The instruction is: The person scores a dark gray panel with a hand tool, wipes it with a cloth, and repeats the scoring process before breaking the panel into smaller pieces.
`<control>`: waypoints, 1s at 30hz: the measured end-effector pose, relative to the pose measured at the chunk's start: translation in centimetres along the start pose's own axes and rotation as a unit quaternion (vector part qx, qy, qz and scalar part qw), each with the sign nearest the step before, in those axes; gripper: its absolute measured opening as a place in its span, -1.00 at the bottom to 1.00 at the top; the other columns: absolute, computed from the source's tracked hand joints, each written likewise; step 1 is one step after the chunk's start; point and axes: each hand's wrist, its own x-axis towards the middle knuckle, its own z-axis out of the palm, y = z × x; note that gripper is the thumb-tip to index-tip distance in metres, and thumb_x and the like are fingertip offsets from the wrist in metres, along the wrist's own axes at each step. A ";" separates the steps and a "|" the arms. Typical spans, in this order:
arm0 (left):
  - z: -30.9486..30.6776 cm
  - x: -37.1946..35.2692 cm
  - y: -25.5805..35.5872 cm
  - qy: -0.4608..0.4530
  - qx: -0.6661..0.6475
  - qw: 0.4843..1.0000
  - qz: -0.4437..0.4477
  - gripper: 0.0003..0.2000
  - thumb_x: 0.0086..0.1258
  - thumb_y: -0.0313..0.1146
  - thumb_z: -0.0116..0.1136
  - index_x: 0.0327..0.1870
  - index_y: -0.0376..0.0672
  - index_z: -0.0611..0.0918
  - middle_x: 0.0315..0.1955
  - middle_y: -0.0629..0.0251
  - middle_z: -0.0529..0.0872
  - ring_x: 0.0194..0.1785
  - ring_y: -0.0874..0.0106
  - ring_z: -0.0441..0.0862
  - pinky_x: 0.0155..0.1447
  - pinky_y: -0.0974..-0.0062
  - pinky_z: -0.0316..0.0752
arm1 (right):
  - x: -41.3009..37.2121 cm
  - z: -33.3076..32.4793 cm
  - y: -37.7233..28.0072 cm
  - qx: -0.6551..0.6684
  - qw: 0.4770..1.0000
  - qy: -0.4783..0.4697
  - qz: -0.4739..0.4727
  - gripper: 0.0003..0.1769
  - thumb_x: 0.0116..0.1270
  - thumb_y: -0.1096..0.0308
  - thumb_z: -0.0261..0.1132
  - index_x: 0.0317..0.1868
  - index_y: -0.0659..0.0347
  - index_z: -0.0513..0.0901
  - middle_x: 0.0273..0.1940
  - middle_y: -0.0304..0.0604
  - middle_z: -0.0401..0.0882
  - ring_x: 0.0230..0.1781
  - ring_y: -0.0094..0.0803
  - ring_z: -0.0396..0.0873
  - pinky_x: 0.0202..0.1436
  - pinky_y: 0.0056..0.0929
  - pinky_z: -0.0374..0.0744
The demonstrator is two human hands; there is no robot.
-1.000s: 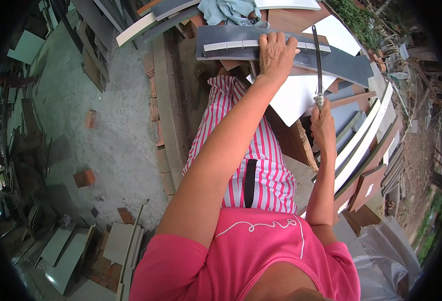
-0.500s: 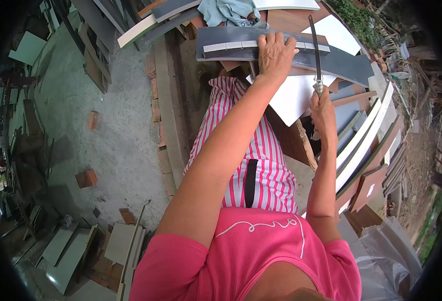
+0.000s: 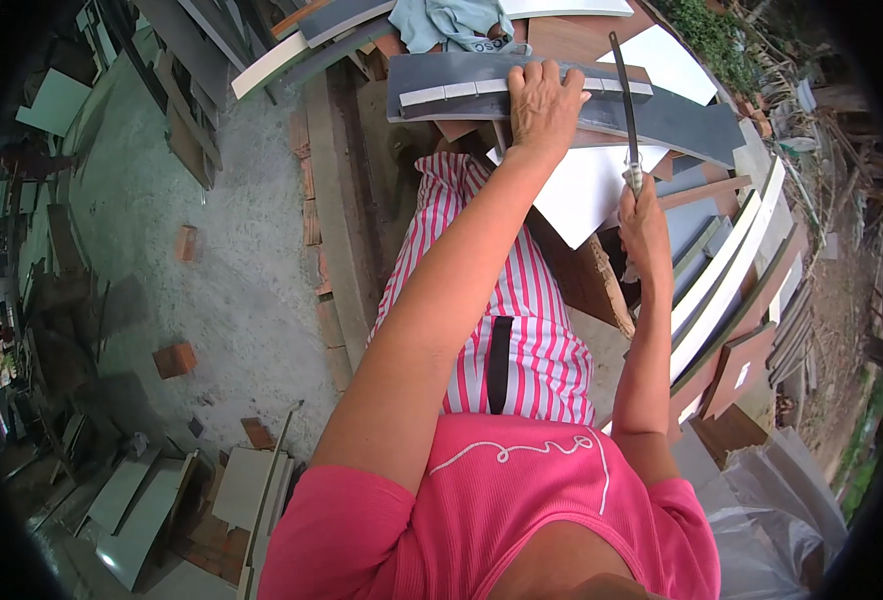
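Observation:
My left hand (image 3: pixel 544 105) presses down on a narrow white strip (image 3: pixel 456 91) marked off in segments, its fingers bent over the far edge. Beneath the strip lies a dark grey board (image 3: pixel 406 70). In my right hand (image 3: pixel 643 215) is the handle of a long thin saw-like blade (image 3: pixel 625 95), which points away from me and crosses over the right part of the strip and board. Another grey board (image 3: pixel 696 130) extends to the right. Below the blade's handle side lies a white panel (image 3: pixel 579 195).
A light blue cloth (image 3: pixel 446 25) rests beyond the boards. Long white and brown boards (image 3: pixel 726 280) are stacked at the right, near clear plastic sheeting (image 3: pixel 761 520). Bricks (image 3: pixel 174 360) lie on the concrete floor (image 3: pixel 241 250) at the left.
The strip, the grey board and my left hand appear slightly further left. The blade has also shifted a little to the left, with its handle still in my right hand.

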 end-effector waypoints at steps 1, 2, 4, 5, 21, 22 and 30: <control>0.0 0.0 0.0 0.000 0.002 1.000 0.000 -0.76 0.20 -0.13 0.32 -0.25 -0.06 0.65 -0.34 0.24 0.55 -0.16 0.27 0.45 0.03 0.23 0.20 | 0.4 0.2 -0.1 0.001 1.000 0.009 -0.017 -0.71 0.50 0.25 -0.03 0.06 0.29 0.33 -0.45 0.26 0.58 -0.45 0.12 0.62 -0.40 -0.06 0.49; 0.0 0.0 0.0 0.000 -0.002 1.000 0.000 -0.76 0.21 -0.13 0.31 -0.25 -0.06 0.65 -0.34 0.24 0.55 -0.17 0.27 0.45 0.02 0.23 0.20 | 0.7 0.3 -0.1 0.001 0.999 0.019 -0.034 -0.70 0.50 0.26 -0.03 0.07 0.30 0.33 -0.46 0.25 0.58 -0.47 0.09 0.63 -0.40 -0.06 0.49; 0.0 0.0 0.0 -0.001 -0.006 1.000 0.000 -0.76 0.21 -0.13 0.31 -0.25 -0.06 0.65 -0.34 0.24 0.55 -0.17 0.27 0.45 0.02 0.23 0.21 | 0.6 0.4 0.6 0.000 0.999 0.016 -0.035 -0.70 0.49 0.26 -0.03 0.08 0.30 0.33 -0.45 0.28 0.58 -0.44 0.14 0.62 -0.38 -0.03 0.48; 0.0 0.0 -0.1 -0.003 -0.007 1.000 0.001 -0.76 0.21 -0.13 0.31 -0.25 -0.06 0.65 -0.34 0.24 0.55 -0.17 0.27 0.45 0.02 0.23 0.21 | 0.3 0.4 1.0 -0.002 0.999 0.013 -0.035 -0.69 0.49 0.26 -0.03 0.10 0.29 0.33 -0.44 0.30 0.57 -0.41 0.19 0.62 -0.35 0.00 0.48; -0.3 0.0 -0.1 -0.005 0.002 1.000 0.009 -0.78 0.22 -0.13 0.30 -0.27 -0.05 0.64 -0.34 0.25 0.56 -0.17 0.27 0.46 0.01 0.24 0.21 | 1.7 0.2 -1.1 0.005 0.999 0.016 -0.033 -0.68 0.48 0.27 -0.02 0.13 0.26 0.33 -0.44 0.29 0.57 -0.37 0.25 0.60 -0.32 0.05 0.45; -0.2 0.0 -0.1 -0.005 0.002 1.000 0.008 -0.78 0.22 -0.13 0.30 -0.27 -0.05 0.64 -0.34 0.25 0.56 -0.17 0.27 0.46 0.01 0.24 0.21 | 1.4 0.3 -0.5 -0.001 0.999 0.026 -0.046 -0.68 0.48 0.27 -0.02 0.13 0.25 0.32 -0.44 0.29 0.57 -0.36 0.26 0.59 -0.31 0.06 0.45; 0.1 -0.1 -0.2 0.000 0.003 1.000 0.012 -0.77 0.22 -0.11 0.30 -0.28 -0.04 0.64 -0.35 0.27 0.55 -0.18 0.28 0.45 0.01 0.24 0.21 | -2.4 0.5 1.9 -0.011 0.999 0.034 -0.015 -0.69 0.48 0.26 0.00 0.13 0.22 0.30 -0.40 0.33 0.58 -0.31 0.32 0.57 -0.28 0.10 0.42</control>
